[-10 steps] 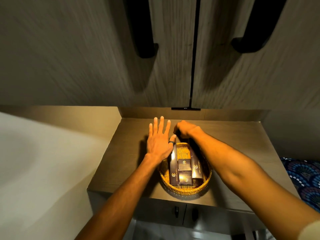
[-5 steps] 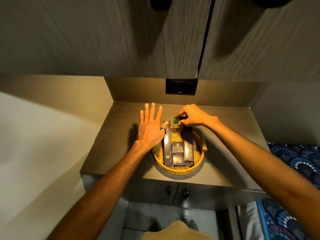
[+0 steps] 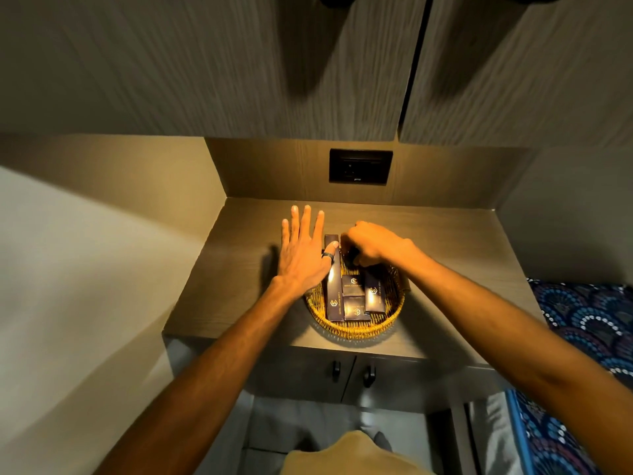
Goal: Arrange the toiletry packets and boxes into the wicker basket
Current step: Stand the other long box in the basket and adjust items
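A round wicker basket [image 3: 356, 329] sits on the wooden counter [image 3: 239, 269] near its front edge. Inside lie dark boxes with gold logos: a long box [image 3: 334, 296] on the left, two small boxes [image 3: 352, 285] [image 3: 356, 310] in the middle, and a narrower box [image 3: 372, 293] on the right. My left hand [image 3: 303, 257] is flat with its fingers spread over the basket's left rim, its ringed thumb resting on the long box. My right hand [image 3: 375, 245] is curled at the basket's far side, fingertips pinching a small dark packet [image 3: 349, 257] that is mostly hidden.
A black wall socket [image 3: 360, 166] is set in the back panel. Upper cabinet doors [image 3: 274, 63] hang overhead. Below the counter are two doors with dark knobs [image 3: 369, 375]. A blue patterned bedspread [image 3: 589, 323] lies to the right, and a pale wall stands to the left.
My right hand has dropped from above the basket's far rim into its back part, and the green item it held no longer shows. My left hand stays flat on the long box.
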The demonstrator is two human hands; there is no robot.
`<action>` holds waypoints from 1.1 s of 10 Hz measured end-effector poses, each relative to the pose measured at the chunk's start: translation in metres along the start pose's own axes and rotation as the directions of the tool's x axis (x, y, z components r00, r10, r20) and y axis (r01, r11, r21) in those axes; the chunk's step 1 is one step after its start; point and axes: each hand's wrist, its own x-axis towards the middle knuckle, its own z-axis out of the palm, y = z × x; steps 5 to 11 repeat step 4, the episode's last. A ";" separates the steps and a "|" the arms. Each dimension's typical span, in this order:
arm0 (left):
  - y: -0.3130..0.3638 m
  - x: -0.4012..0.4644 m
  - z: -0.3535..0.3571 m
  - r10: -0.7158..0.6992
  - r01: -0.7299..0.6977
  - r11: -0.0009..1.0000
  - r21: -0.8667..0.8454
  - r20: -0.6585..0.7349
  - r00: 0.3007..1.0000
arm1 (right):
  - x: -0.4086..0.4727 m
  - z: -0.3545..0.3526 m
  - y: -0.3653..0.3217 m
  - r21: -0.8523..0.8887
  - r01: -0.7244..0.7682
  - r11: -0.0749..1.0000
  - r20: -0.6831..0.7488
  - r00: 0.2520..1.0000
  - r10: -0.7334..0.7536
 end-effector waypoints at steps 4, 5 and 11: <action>0.002 0.002 -0.002 0.021 -0.020 1.000 0.012 -0.073 0.997 | -0.017 -0.008 0.032 0.254 -0.213 0.943 -0.331 0.897 0.292; 0.002 0.002 -0.002 0.021 -0.020 1.000 0.012 -0.073 0.997 | -0.017 -0.008 0.032 0.254 -0.213 0.943 -0.331 0.897 0.292; 0.002 0.002 -0.002 0.021 -0.020 1.000 0.012 -0.073 0.997 | -0.017 -0.008 0.032 0.254 -0.213 0.943 -0.331 0.897 0.292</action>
